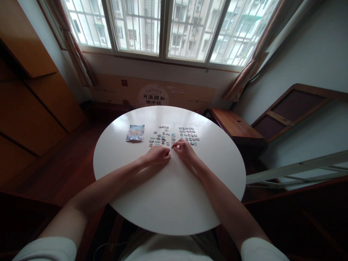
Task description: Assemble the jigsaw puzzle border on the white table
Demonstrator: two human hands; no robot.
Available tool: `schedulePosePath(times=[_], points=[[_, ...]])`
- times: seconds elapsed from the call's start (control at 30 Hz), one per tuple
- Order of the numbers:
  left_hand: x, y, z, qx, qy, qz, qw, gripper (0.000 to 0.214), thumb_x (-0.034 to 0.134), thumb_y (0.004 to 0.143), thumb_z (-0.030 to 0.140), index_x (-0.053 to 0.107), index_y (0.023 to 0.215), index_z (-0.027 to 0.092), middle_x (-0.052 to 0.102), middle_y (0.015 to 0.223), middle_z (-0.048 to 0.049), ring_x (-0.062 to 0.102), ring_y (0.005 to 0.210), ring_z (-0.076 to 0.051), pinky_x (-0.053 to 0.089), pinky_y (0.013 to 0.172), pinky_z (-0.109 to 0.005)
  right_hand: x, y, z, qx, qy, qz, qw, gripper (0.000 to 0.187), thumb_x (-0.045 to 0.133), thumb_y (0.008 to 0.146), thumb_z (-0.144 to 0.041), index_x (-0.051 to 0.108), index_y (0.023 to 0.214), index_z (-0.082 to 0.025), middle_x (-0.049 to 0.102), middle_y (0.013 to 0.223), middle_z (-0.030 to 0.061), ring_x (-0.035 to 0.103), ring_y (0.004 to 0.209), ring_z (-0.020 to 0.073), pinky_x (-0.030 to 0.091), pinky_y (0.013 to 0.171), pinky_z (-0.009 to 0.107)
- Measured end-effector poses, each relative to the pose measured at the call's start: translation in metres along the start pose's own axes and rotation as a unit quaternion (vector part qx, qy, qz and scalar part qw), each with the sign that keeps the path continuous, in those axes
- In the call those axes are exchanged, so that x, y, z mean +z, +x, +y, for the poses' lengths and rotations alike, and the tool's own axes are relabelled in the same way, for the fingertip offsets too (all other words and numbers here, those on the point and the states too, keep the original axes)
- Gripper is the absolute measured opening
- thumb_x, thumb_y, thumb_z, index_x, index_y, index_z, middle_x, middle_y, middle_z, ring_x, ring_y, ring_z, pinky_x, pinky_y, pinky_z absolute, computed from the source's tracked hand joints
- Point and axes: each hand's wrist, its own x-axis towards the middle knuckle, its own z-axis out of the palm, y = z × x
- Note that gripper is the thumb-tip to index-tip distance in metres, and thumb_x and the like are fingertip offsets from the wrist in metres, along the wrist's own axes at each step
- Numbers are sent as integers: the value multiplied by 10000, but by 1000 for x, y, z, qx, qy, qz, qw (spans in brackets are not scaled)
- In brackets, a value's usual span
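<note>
Looks down past two bare forearms at a round, glossy, smooth white table (168,203). Stretches both arms forward from the lower corners, out of short white sleeves (49,248), converging over the middle of the tabletop. Rests the left hand (157,154) low, back upward, fingers curled inward like a loose fist; cannot tell about anything inside the curl. Angles the right hand (185,149) inward toward the left, thumb and index fingertip drawn together in a narrow pinch at the near end of a thin strip of small, multicoloured jigsaw pieces (173,137); cannot tell for certain about a piece between those fingertips. Leaves only a slim gap between the two hands.

Just beyond the left hand, shows a scattered cluster of small, flat, knobbed puzzle pieces (160,139) in mixed blue, pale and dark tones. Just beyond the right hand, shows similar pieces set out in tidier rows (189,133), the lowest near the knuckles. Places the strip between these two groups, running away from the body. Farther left, apart from both hands, includes a flat, rectangular, blue printed packet (135,133). Past the table's far edge, includes a long tan board with dark printed Chinese characters (108,88), below a wide, barred glass window (146,29).
</note>
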Motion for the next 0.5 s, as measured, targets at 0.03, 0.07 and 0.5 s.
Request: schedulePosePath(times=[0.03, 0.07, 0.5], points=[[0, 0, 0, 0, 1, -1, 1000, 275, 492, 837, 396, 645, 713, 203, 640, 651, -36, 567, 599, -169, 276, 539, -254, 0, 0, 0, 0, -1, 0, 1000, 186, 584, 816, -162, 745, 889, -223, 656, 955, 41, 578, 702, 120, 444, 734, 263], [0, 0, 0, 0, 1, -1, 1000, 277, 490, 838, 396, 648, 717, 203, 643, 655, -38, 569, 601, -170, 280, 541, -254, 0, 0, 0, 0, -3, 1, 1000, 188, 583, 818, -163, 745, 894, -223, 654, 954, 40, 578, 704, 119, 444, 735, 263], [-1, 1, 2, 2, -10, 0, 1000, 305, 488, 847, 420, 653, 720, 198, 635, 636, -32, 572, 606, -164, 316, 555, -245, 5, 0, 0, 3, -5, 17, 1000, 212, 574, 855, -220, 715, 1013, -213, 628, 995, 51, 568, 680, 107, 449, 740, 265]])
